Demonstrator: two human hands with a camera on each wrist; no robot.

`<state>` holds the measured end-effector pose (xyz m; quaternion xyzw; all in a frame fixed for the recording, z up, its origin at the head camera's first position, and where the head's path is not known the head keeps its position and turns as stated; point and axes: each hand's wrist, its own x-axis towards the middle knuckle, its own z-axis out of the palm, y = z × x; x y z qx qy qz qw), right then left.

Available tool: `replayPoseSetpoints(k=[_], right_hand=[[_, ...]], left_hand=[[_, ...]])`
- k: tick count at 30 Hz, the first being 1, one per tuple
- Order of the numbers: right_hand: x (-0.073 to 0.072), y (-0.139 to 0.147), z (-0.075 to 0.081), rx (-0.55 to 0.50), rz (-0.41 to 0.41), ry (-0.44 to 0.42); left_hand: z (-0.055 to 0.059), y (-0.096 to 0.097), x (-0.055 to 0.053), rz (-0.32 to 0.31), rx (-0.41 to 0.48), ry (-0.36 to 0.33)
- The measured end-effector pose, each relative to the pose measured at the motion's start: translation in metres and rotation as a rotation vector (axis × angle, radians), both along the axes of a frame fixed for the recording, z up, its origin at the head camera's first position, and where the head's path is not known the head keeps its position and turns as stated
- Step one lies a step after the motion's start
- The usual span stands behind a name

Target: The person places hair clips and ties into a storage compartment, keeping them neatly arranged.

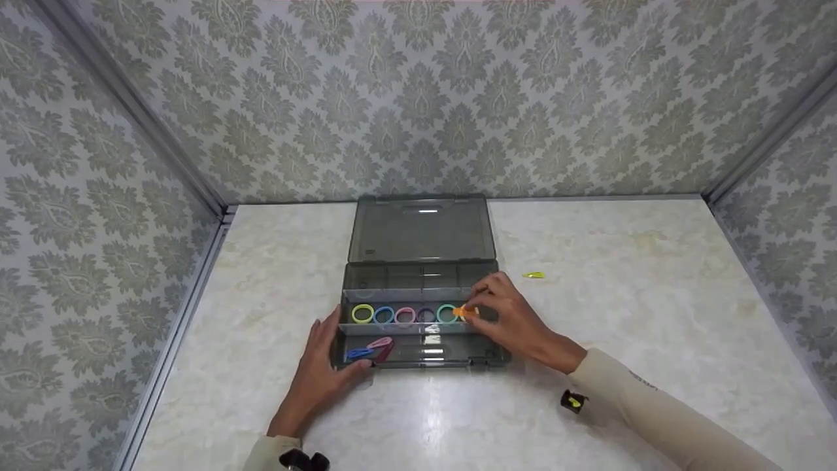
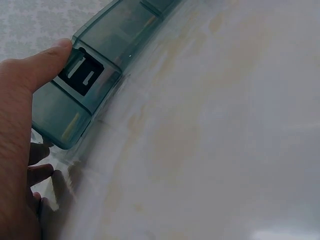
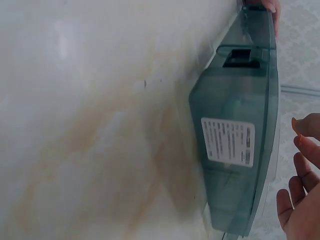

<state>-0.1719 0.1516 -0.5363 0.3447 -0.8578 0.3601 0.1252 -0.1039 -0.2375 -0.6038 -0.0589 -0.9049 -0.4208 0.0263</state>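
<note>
A dark translucent plastic organizer box [image 1: 422, 363] lies with its lid [image 1: 422, 229] raised at the back. My left hand [image 1: 324, 366] grips its front left corner, thumb on the front wall beside the black latch [image 2: 82, 71] in the left wrist view. My right hand [image 1: 513, 320] pinches a small orange hair clip [image 1: 463, 312] between thumb and forefinger over the right end of the middle compartment. Several coloured hair ties [image 1: 405, 315] stand in a row there. In the front compartment are a blue clip [image 1: 359, 352], a pink clip [image 1: 379, 342] and a dark red clip [image 1: 386, 351].
A yellow hair clip [image 1: 533, 275] lies on the marbled table [image 1: 608, 261] to the right of the box. Patterned walls [image 1: 425, 98] stand behind and on both sides. A white label [image 3: 228, 141] is on the box's outside in the right wrist view.
</note>
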Motion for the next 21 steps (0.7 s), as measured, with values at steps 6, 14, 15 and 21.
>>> replayPoseSetpoints(k=[6,14,15,21], right_hand=[[0.005,-0.015,0.001,0.023,0.068,-0.009],[0.010,-0.033,-0.001,0.058,0.152,-0.005],[0.011,-0.036,-0.002,0.060,0.160,-0.009],[0.011,-0.046,-0.005,0.082,0.191,-0.037]], left_hand=[[0.001,-0.001,0.000,-0.003,-0.007,-0.007],[0.003,-0.001,0.000,0.007,-0.008,-0.039],[0.003,-0.001,0.000,0.007,-0.009,-0.038],[0.002,-0.001,0.001,0.009,-0.001,-0.033]])
